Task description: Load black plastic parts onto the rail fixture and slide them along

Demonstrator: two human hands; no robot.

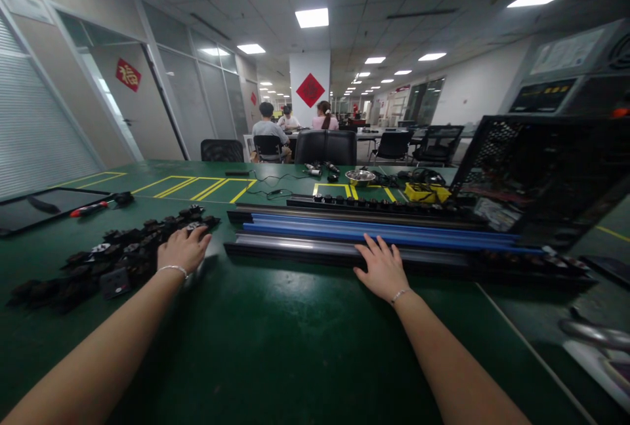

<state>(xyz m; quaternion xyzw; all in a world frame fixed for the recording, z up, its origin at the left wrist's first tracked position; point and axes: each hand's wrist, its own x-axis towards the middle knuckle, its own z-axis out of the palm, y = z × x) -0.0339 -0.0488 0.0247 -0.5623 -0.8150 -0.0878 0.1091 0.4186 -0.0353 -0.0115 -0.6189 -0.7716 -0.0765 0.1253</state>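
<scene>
My left hand [184,249] rests at the right end of a pile of small black parts [125,251] on the green table [285,346]; its fingers are bent over the pieces, and whether it holds one cannot be made out. My right hand [381,267] lies with fingers spread on the near edge of a long black rail with a clear strip [295,244]. Just behind that rail runs a blue rail [315,228], with another dark rail [275,210] farther back. Small parts sit in a row [354,201] along the farthest rail.
A red-handled screwdriver [91,208] and a dark flat panel [49,205] are at the left. Behind the rails are a metal bowl [360,177], a yellow object [427,193] and cables. An open black case [536,176] stands at the right. Several people sit far off.
</scene>
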